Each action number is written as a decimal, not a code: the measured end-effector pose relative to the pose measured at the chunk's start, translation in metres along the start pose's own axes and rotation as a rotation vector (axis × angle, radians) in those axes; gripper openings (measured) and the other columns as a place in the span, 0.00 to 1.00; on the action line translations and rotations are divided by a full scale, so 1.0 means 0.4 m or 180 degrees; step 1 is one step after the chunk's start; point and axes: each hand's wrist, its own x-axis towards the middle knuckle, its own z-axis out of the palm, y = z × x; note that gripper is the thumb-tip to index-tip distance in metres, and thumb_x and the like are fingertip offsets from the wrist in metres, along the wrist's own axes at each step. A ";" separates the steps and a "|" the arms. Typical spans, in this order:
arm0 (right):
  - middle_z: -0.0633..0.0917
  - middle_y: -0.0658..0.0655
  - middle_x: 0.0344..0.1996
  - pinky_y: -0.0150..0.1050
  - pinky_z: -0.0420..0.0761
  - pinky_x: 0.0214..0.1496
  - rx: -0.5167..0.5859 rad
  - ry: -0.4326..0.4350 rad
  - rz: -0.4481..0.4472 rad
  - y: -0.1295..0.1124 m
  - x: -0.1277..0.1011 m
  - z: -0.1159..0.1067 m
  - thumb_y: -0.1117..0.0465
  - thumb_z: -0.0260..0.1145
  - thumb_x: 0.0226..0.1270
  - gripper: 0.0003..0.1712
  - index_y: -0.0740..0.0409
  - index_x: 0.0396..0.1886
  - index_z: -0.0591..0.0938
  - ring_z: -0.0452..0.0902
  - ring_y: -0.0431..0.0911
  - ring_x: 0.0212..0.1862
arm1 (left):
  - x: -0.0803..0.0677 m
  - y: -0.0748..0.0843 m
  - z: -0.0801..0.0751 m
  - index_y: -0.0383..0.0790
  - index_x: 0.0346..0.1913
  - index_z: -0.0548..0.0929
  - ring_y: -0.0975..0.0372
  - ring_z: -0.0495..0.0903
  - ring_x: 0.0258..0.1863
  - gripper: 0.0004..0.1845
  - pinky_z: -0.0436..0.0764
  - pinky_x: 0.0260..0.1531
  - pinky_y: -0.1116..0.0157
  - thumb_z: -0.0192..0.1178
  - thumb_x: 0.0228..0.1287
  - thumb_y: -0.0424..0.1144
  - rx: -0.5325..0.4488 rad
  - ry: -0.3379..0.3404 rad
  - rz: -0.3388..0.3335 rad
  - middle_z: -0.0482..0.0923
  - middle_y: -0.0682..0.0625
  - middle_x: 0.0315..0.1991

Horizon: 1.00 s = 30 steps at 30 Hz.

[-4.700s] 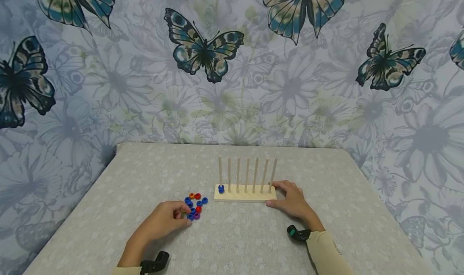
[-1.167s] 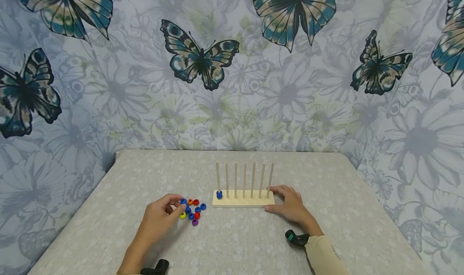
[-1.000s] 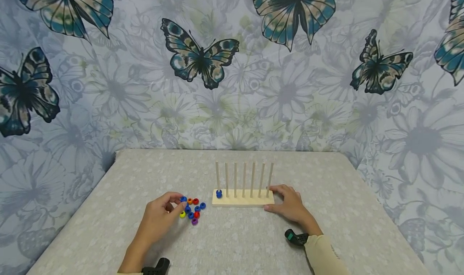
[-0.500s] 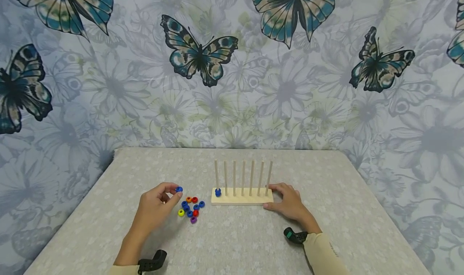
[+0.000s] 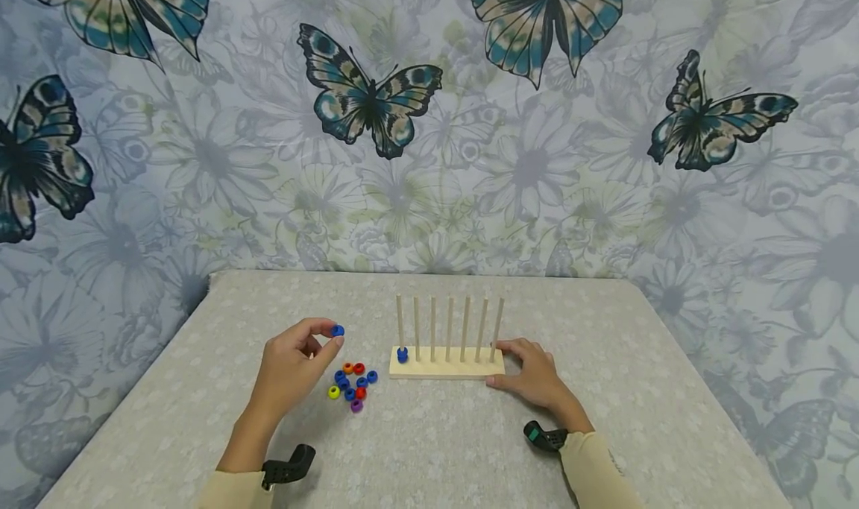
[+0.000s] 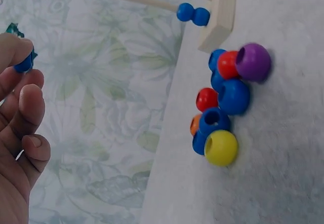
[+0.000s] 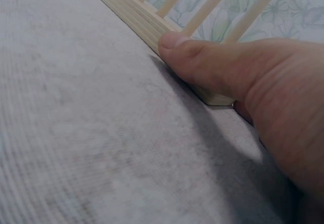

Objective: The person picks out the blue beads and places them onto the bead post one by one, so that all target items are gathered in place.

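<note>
My left hand (image 5: 288, 371) pinches a blue bead (image 5: 338, 331) between thumb and index finger, raised above the table and left of the pegs. The wooden peg board (image 5: 446, 371) carries several upright pegs in a row. Two blue beads (image 6: 193, 14) sit stacked at the foot of its leftmost peg; the other pegs are bare. With thumb in front and fingers behind, my right hand (image 5: 533, 375) grips the board's right end. In the right wrist view the thumb (image 7: 202, 57) lies against the board's front edge, while the other fingers are mostly hidden.
Loose beads lie in a cluster below my left hand: several blue ones (image 5: 344, 383), two red, an orange bead (image 5: 348, 368), a yellow bead (image 5: 333, 393) and a purple bead (image 5: 356, 405). A cloth-covered table (image 5: 557, 308) meets a butterfly-patterned wall behind.
My left hand took a blue bead from the cluster and lifted it up, then slightly right toward the leftmost peg. The right hand keeps its grip on the board.
</note>
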 end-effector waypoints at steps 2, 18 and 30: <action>0.81 0.50 0.58 0.53 0.62 0.62 -0.0008 -0.0001 0.0009 0.001 0.001 -0.003 0.34 0.78 0.48 0.43 0.42 0.65 0.78 0.72 0.51 0.62 | 0.008 0.006 0.005 0.49 0.44 0.85 0.68 0.70 0.18 0.10 0.70 0.17 0.73 0.72 0.61 0.39 -0.0056 0.0060 0.0053 0.83 0.58 0.34; 0.81 0.49 0.58 0.52 0.62 0.62 0.0045 -0.0012 0.0038 -0.003 0.002 -0.007 0.34 0.78 0.48 0.43 0.42 0.64 0.79 0.72 0.50 0.62 | 0.073 0.075 0.042 0.46 0.45 0.86 0.67 0.73 0.19 0.10 0.73 0.19 0.72 0.72 0.61 0.38 -0.0354 0.0228 0.0087 0.83 0.55 0.30; 0.81 0.48 0.58 0.52 0.62 0.62 0.0084 0.0002 0.0059 -0.005 0.003 -0.005 0.34 0.78 0.47 0.43 0.40 0.64 0.79 0.71 0.49 0.62 | 0.104 0.106 0.074 0.49 0.45 0.86 0.66 0.71 0.17 0.10 0.71 0.17 0.71 0.71 0.61 0.39 -0.0513 0.0265 0.0148 0.79 0.58 0.22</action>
